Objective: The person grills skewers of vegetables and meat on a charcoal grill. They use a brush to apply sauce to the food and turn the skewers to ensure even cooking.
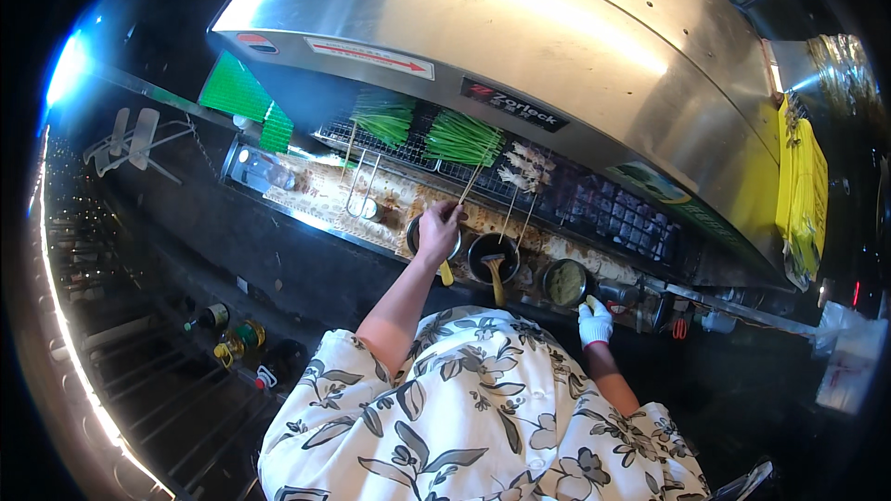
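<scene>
My left hand (437, 233) is bare and pinches the ends of bamboo skewers (470, 184) threaded with green garlic chives (463, 139), which lie on the wire grill mesh (426, 155). Partly hidden beneath that hand is a bowl (413, 235) with a yellow-handled brush (446, 274). A dark pot (477, 247) beside it holds a wooden-handled basting brush (496, 278). In a white knit glove, my right hand (596, 323) is by the rim of a bowl of greenish-brown seasoning (565, 283); its grip is unclear.
A second chive bunch (384, 116) and skewers of pale food (527, 167) lie on the grill under a low steel hood (487, 7). Glowing charcoal squares (612, 216) show at right. Shakers (363, 207) stand on the paper-covered ledge (313, 188). Yellow bags (800, 188) hang at right; bottles (247, 335) stand lower left.
</scene>
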Action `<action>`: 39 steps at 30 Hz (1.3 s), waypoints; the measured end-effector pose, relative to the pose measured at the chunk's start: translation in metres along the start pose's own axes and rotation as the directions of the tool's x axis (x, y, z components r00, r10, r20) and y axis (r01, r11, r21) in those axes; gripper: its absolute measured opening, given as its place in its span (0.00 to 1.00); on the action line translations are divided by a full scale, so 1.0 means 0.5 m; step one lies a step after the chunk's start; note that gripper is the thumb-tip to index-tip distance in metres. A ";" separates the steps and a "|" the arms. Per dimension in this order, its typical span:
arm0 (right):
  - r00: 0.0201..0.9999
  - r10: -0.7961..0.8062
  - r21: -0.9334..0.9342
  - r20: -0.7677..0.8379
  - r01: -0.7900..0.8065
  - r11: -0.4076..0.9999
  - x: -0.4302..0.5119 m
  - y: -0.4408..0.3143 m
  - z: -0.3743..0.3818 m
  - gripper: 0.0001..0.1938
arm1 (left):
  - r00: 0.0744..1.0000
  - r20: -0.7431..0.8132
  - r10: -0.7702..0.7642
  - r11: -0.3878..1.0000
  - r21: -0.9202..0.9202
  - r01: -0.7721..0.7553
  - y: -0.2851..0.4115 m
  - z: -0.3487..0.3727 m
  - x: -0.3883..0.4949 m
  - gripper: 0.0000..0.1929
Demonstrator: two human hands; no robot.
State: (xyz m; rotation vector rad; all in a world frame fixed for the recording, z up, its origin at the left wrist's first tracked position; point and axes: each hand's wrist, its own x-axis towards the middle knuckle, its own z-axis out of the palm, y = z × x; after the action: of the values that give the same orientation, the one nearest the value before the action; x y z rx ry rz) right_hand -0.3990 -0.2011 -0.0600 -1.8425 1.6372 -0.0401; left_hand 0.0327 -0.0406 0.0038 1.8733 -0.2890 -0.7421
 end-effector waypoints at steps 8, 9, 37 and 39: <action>0.985 0.151 -0.011 0.078 -0.151 0.988 -0.042 -0.086 -0.018 0.19 | 0.843 -0.426 0.328 0.931 0.295 -0.213 -0.017 -0.126 -0.009 0.19; 0.984 0.167 -0.020 0.062 -0.167 0.986 -0.053 -0.082 -0.024 0.19 | 0.877 -0.460 0.137 0.974 0.225 -0.034 0.067 -0.163 -0.019 0.19; 0.990 0.104 -0.090 0.091 -0.095 0.991 -0.093 -0.125 0.022 0.20 | 0.920 -0.383 0.081 0.900 0.425 0.098 -0.012 -0.394 0.097 0.12; 0.990 0.106 -0.078 0.095 -0.098 0.992 -0.095 -0.131 0.023 0.20 | 0.925 -0.373 0.070 0.902 0.420 0.102 -0.005 -0.394 0.099 0.12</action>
State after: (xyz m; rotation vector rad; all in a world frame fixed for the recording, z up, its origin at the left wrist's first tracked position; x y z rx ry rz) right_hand -0.3471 -0.1537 -0.0182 -1.7822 1.6808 0.1554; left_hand 0.1915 0.0821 0.0344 2.3992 -0.1969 -0.3179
